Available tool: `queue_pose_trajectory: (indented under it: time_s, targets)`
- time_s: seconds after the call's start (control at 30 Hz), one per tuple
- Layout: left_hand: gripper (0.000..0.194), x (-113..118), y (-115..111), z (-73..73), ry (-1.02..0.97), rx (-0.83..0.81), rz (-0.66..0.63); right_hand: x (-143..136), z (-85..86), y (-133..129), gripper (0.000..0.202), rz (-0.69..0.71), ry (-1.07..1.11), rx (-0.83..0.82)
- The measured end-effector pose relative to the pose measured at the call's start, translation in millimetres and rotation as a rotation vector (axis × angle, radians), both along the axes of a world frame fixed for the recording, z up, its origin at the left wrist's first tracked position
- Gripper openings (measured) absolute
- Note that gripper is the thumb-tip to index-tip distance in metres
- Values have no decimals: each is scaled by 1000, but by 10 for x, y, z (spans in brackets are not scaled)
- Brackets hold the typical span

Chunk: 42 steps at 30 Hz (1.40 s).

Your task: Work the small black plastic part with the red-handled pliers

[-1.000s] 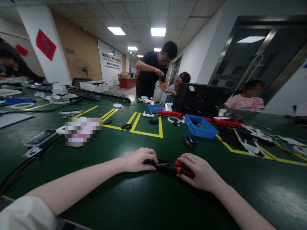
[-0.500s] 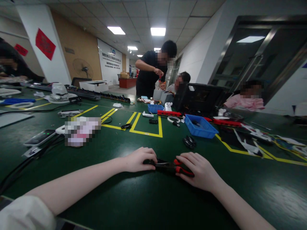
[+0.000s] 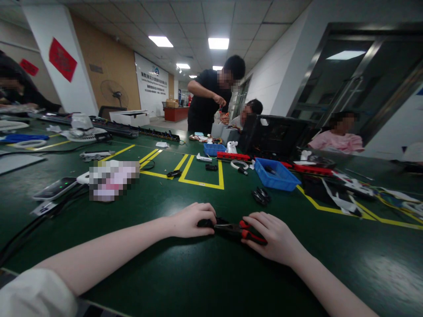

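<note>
The right hand [image 3: 272,235], grip wrapped around red-handled black metal pliers [image 3: 229,228], points their nose at a small black object [image 3: 205,223] clamped in the left hand [image 3: 191,220], near middle of the dark-green table [image 3: 198,277].

Straight ahead at twelve o'clock, a co-worker [image 3: 206,108] in a dark top leans forward. At one o'clock a large black case [image 3: 277,134] stands on the green table [image 3: 198,281]. Yellowish wires [image 3: 391,198] lie at two o'clock, a flat device [image 3: 54,189] with a green light at ten. At eleven is a round fan [image 3: 115,94].
</note>
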<state>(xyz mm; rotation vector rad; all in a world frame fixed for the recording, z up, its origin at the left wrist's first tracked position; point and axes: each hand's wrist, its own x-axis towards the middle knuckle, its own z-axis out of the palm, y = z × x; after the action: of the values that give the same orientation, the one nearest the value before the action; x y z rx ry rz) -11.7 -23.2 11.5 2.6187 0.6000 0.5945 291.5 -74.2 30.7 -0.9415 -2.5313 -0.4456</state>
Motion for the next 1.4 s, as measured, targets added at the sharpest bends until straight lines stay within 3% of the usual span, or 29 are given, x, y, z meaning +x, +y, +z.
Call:
queue_pose_trajectory:
  time_s: [0.77,1.4]
  targets:
    - [12,8,-4,-7,9,16,12,-42,-46,12,39,13,31,10]
    - [18,-11,-13,-13,6,41,24,24,-12,40,40,-9,17,-28]
